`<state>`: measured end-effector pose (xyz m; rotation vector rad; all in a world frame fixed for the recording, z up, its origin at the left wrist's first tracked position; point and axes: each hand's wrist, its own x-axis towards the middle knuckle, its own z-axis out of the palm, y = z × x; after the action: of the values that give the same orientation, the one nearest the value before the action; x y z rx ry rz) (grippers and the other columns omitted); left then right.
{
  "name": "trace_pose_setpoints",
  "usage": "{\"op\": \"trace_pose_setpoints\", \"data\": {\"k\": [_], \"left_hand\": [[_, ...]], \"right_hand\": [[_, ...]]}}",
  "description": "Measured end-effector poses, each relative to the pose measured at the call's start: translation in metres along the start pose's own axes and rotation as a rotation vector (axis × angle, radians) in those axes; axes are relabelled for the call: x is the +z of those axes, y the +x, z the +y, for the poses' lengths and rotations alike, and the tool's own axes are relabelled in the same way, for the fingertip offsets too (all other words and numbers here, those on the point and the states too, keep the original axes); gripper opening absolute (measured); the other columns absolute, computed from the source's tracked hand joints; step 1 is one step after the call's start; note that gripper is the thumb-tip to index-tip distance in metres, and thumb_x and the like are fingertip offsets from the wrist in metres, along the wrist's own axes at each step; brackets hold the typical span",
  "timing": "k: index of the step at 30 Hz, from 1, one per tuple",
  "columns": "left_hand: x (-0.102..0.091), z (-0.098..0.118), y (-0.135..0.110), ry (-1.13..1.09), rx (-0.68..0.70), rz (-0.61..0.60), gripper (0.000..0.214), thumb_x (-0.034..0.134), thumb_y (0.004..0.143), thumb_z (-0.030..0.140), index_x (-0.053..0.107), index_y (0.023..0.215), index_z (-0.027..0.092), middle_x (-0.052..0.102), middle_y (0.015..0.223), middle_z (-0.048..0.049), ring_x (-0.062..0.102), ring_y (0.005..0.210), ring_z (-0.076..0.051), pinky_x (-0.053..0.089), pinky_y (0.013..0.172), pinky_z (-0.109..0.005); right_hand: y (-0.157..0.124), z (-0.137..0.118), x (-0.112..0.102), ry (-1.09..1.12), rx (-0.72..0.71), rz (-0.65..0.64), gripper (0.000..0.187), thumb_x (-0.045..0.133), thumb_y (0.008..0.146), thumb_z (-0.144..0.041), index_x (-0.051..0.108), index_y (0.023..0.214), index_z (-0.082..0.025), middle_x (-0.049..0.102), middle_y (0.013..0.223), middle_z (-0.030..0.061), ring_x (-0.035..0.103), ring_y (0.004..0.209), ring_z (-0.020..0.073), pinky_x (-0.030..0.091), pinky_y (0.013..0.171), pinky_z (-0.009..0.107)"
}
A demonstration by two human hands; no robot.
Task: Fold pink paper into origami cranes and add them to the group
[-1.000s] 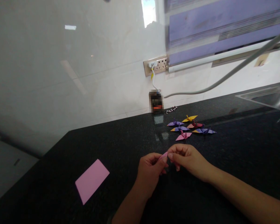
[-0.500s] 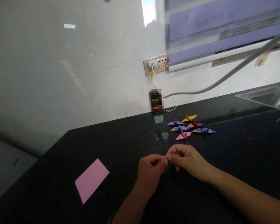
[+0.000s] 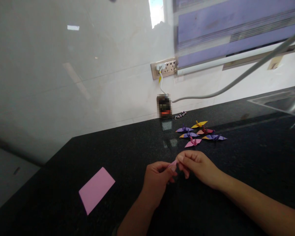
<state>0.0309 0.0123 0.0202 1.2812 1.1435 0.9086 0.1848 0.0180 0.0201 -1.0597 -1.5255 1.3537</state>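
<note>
Both my hands meet over the black counter (image 3: 248, 154), pinching a small folded pink paper piece (image 3: 173, 163) between their fingertips. My left hand (image 3: 158, 178) holds it from below and the left. My right hand (image 3: 199, 167) pinches its upper right end, fingers curled. Most of the piece is hidden by my fingers. A flat pink paper sheet (image 3: 96, 189) lies on the counter to the left of my hands. Behind my hands sits a cluster of several finished paper cranes (image 3: 199, 132) in purple, yellow, red and pink.
A small dark device (image 3: 164, 106) stands against the white wall, with a cable running up to a wall socket (image 3: 163, 68). A string of small beads (image 3: 180, 115) lies beside it. A sink edge (image 3: 280, 101) shows at the far right.
My fingers have shifted slightly on the pink piece, the right hand's fingertips working along it. The sheet and the cranes have not moved.
</note>
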Motion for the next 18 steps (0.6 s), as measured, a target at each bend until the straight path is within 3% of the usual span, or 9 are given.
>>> {"op": "trace_pose_setpoints", "data": {"k": [6,9,12,15,18], "left_hand": [[0.003,0.0,0.0,-0.054,-0.086,-0.125,0.035,0.055,0.068,0.043,0.063,0.079,0.011,0.064,0.072,-0.0083,0.057,0.058,-0.013,0.041,0.053,-0.023],[0.002,-0.001,0.001,-0.126,-0.133,-0.136,0.042,0.05,0.071,0.047,0.06,0.086,0.01,0.064,0.078,-0.0097,0.059,0.065,-0.015,0.043,0.058,-0.025],[-0.001,-0.003,0.003,-0.129,-0.122,-0.106,0.038,0.053,0.069,0.045,0.059,0.08,0.01,0.063,0.07,-0.0073,0.056,0.056,-0.012,0.042,0.053,-0.022],[-0.003,-0.005,0.003,-0.125,-0.087,-0.08,0.033,0.057,0.067,0.042,0.06,0.074,0.01,0.062,0.064,-0.0053,0.053,0.05,-0.009,0.04,0.05,-0.021],[-0.001,-0.005,0.002,-0.2,-0.079,-0.038,0.032,0.058,0.067,0.041,0.062,0.075,0.01,0.062,0.066,-0.0062,0.054,0.053,-0.01,0.042,0.053,-0.022]], "right_hand": [[0.001,0.003,-0.001,-0.007,0.042,0.022,0.027,0.056,0.07,-0.041,0.052,0.069,-0.015,0.049,0.057,-0.0027,0.042,0.044,0.0063,0.034,0.04,0.018],[0.002,0.001,-0.005,-0.007,0.017,0.156,0.026,0.054,0.072,-0.039,0.05,0.062,-0.015,0.044,0.05,-0.005,0.038,0.04,0.0052,0.03,0.039,0.018],[0.004,0.001,-0.009,0.04,-0.008,0.237,0.026,0.054,0.073,-0.037,0.049,0.06,-0.015,0.04,0.046,-0.0065,0.035,0.038,0.0044,0.028,0.038,0.018],[0.004,0.002,-0.007,0.136,-0.007,0.227,0.024,0.056,0.071,-0.039,0.052,0.074,-0.015,0.045,0.052,-0.0054,0.038,0.039,0.0047,0.031,0.038,0.019],[0.001,0.002,0.001,0.15,0.031,0.113,0.029,0.059,0.067,-0.04,0.053,0.079,-0.014,0.051,0.06,-0.0026,0.041,0.042,0.0056,0.035,0.04,0.02]]}}
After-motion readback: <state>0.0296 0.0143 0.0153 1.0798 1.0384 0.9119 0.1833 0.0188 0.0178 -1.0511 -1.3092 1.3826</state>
